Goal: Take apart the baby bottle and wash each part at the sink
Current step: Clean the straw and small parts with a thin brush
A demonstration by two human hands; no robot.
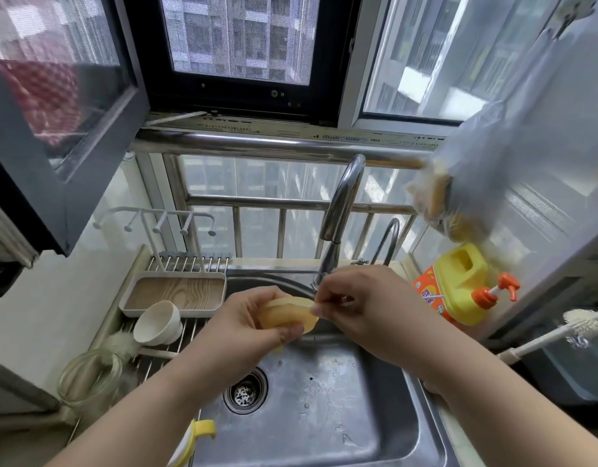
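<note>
Above the steel sink (375, 416), the left hand (247, 321) curls round one pale yellow plastic bottle collar (287, 315); it is probably light, stiff and slippery wet, best held by its rim. The right hand (355, 305) pinches something thin at its edge. One faucet (338, 210) stands behind; one yellow detergent jug (456, 284) sits right.

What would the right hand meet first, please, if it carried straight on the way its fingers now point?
The right hand points leftward, its fingers already at the yellow bottle part held by the left hand; that part comes first.
</note>
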